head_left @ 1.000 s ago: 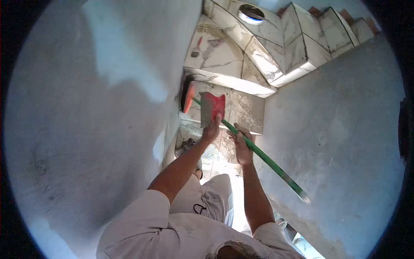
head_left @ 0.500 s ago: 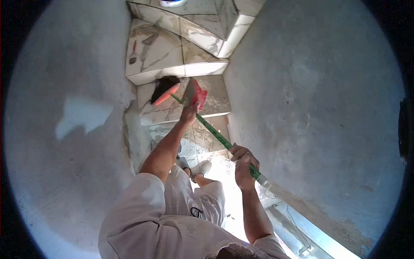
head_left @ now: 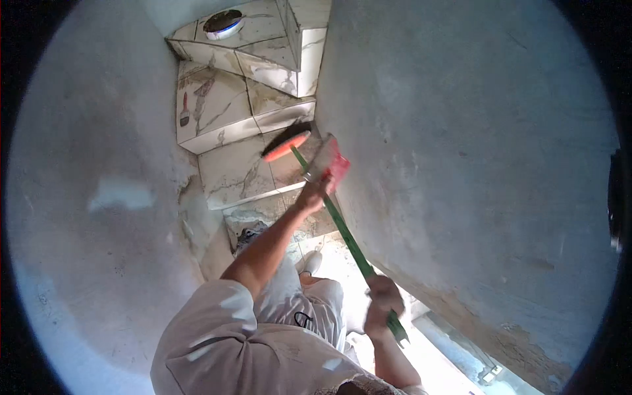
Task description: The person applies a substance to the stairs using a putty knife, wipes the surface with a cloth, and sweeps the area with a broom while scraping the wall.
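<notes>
A broom with an orange head [head_left: 288,145], dark bristles and a green handle [head_left: 349,240] slants across the view. My left hand [head_left: 315,193] is closed around the upper handle near the head, and also holds a flat grey tool with a red grip [head_left: 336,170], blurred. My right hand [head_left: 384,304], smeared by motion, wraps the handle near its lower end. The bristles are at a marble-look tiled step [head_left: 230,172], close to the riser of the step above.
On the step above lie a paintbrush with red handle [head_left: 185,110] and a flat scraper-like piece [head_left: 205,87]. A round container with blue and white rim [head_left: 224,25] stands higher up. Grey plastered walls [head_left: 454,131] close in both sides. My shoe [head_left: 313,262] is below.
The broom head has moved right along the step and away from the left wall. Its handle is steeper, and both hands have moved with it. The view has shifted, showing more of the upper steps.
</notes>
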Motion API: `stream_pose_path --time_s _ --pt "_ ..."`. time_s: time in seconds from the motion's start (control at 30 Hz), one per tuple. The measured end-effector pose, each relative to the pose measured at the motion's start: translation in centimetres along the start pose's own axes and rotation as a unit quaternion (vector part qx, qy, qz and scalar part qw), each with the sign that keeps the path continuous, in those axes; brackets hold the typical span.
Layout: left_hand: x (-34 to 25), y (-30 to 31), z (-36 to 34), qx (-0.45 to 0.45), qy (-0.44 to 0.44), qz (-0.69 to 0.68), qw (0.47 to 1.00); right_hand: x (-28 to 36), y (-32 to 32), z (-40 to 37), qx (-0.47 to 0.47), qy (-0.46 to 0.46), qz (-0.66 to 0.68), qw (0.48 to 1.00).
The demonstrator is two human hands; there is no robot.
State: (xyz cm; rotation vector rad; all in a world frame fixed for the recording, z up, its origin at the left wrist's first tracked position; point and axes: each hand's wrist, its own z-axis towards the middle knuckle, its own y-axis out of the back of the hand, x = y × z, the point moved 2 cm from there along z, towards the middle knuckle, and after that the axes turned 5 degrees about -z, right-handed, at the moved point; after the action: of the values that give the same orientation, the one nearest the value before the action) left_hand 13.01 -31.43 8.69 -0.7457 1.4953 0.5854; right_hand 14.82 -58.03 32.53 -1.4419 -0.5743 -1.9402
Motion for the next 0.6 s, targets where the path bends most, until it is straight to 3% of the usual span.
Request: stream_pose_path --time_s 0.03,0.07,0.13,0.17,0.23,0.27,0.3,0.33,0.4,0.47,0.57,0.6 --pt "-0.5 1.3 0.6 -0.032 0.027 0.084 0.996 -1.9 -0.9 0.4 0.006 0.006 -0.045 0.999" --pt "0.4 2.4 2.0 -0.069 0.038 0.032 0.996 -3.0 -1.9 1.0 0.039 -0.027 -0.154 0.987" --pt "2.1 3.4 3.1 -0.129 -0.059 0.151 0.978 -7.5 -4.9 1.2 -0.030 0.016 -0.097 0.995" --pt "2.4 3.3 3.1 -0.117 -0.061 0.152 0.980 -8.7 -5.6 0.2 -0.066 -0.021 -0.098 0.993" --pt "3.7 2.3 3.0 -0.073 0.117 -0.082 0.987 -9.5 -5.4 -0.4 -0.111 -0.054 -0.105 0.987" --pt "3.9 1.5 2.8 -0.058 0.123 -0.081 0.987 -9.2 -5.0 -0.6 -0.120 -0.059 -0.110 0.985" --pt "3.7 0.6 1.8 -0.035 0.150 -0.129 0.979 -7.9 -4.8 -0.4 -0.119 -0.037 -0.097 0.987" --pt "3.6 -0.3 0.5 -0.014 0.181 -0.174 0.968 -4.2 -4.5 0.0 -0.107 -0.155 -0.122 0.975" --pt "3.0 -3.6 -2.4 -0.016 0.126 -0.230 0.965 1.4 -4.2 0.5 -0.071 -0.150 -0.190 0.968" --pt "0.3 -4.7 -5.6 0.084 0.146 -0.041 0.985 5.5 -4.4 0.4 -0.139 -0.195 -0.146 0.960" --pt "-6.4 -5.8 -8.8 0.058 -0.029 -0.018 0.998 8.5 -4.1 -1.7 -0.163 -0.062 -0.155 0.972" --pt "-8.3 -5.5 -9.0 0.088 0.021 -0.069 0.994 9.3 -4.6 -2.3 -0.184 -0.047 -0.141 0.972"
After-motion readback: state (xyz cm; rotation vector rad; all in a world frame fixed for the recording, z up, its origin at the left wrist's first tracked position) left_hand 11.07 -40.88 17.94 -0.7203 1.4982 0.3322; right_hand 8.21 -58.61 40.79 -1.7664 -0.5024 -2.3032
